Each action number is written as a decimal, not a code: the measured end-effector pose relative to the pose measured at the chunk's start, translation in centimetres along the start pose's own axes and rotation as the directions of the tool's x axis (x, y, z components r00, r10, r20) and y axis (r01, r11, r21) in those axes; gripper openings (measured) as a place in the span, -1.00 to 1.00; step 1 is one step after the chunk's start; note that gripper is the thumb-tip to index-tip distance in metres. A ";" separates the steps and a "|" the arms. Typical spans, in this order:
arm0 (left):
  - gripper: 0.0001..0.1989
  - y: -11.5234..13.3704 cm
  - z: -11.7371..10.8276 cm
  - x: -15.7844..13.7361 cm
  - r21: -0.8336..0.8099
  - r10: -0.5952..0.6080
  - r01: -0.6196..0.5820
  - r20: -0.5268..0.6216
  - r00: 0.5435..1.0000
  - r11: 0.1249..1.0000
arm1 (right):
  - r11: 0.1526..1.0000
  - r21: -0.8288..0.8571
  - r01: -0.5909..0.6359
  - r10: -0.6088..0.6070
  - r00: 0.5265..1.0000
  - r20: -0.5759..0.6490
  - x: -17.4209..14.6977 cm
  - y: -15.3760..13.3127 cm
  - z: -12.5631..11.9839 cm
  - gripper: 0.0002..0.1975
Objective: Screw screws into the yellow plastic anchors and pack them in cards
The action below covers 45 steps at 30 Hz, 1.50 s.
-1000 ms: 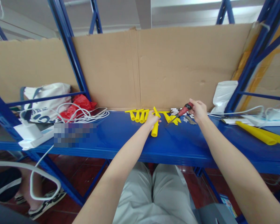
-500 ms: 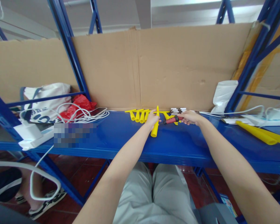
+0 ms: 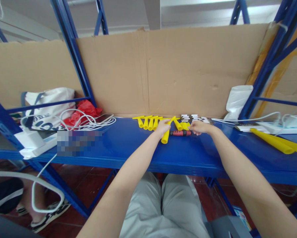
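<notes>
My left hand [image 3: 163,128] is closed round a yellow tapered tube [image 3: 165,137], its wide open end pointing towards me. My right hand [image 3: 200,127] has its fingers curled in, at the end of a red and black screwdriver [image 3: 181,133] that lies on the blue shelf. Whatever the right fingertips pinch, if anything, is hidden. Just beyond the screwdriver lie small yellow pieces [image 3: 185,126] and another yellow tube [image 3: 177,124]. To the left of my left hand, several yellow tapered pieces [image 3: 145,123] lie in a row along the back.
White-and-dark strips [image 3: 189,117] lie at the back by the cardboard wall [image 3: 183,72]. Two long yellow cones [image 3: 274,141] rest at right, near a white power strip [image 3: 287,127]. White cables [image 3: 98,123], a red bag [image 3: 86,109] and a cloth bag [image 3: 48,107] occupy the left.
The screwdriver was in my right hand, angled up; it now lies flat on the shelf. The yellow tube in my left hand has tilted, its far end leaning right.
</notes>
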<state>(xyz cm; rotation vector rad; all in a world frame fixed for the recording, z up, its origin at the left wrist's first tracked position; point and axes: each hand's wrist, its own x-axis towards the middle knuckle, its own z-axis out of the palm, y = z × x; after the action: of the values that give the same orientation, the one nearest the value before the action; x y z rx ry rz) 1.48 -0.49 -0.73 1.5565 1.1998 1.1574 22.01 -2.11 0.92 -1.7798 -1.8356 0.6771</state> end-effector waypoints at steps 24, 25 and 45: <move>-0.65 -0.9 0.2 0.9 0.322 0.119 -0.094 -0.058 0.991 0.942 | 0.962 -0.271 -0.025 0.038 0.998 0.042 -0.8 -1.3 0.0 -0.78; -0.65 -0.9 0.1 1.0 0.294 0.111 -0.083 -0.078 0.991 0.952 | 0.959 -0.284 -0.027 0.038 0.999 0.034 -0.8 -1.3 0.0 -0.78; -0.73 0.8 -0.8 0.1 -0.278 -0.076 -0.011 -0.302 0.950 0.961 | 0.872 -0.192 -0.451 0.233 0.726 -0.647 1.4 3.9 -5.0 -0.67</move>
<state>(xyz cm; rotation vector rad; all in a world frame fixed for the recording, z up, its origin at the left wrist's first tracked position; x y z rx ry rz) 0.84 -0.54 0.29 1.1689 1.1961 1.5186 28.15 -0.59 2.17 -2.2578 -1.2215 -0.1356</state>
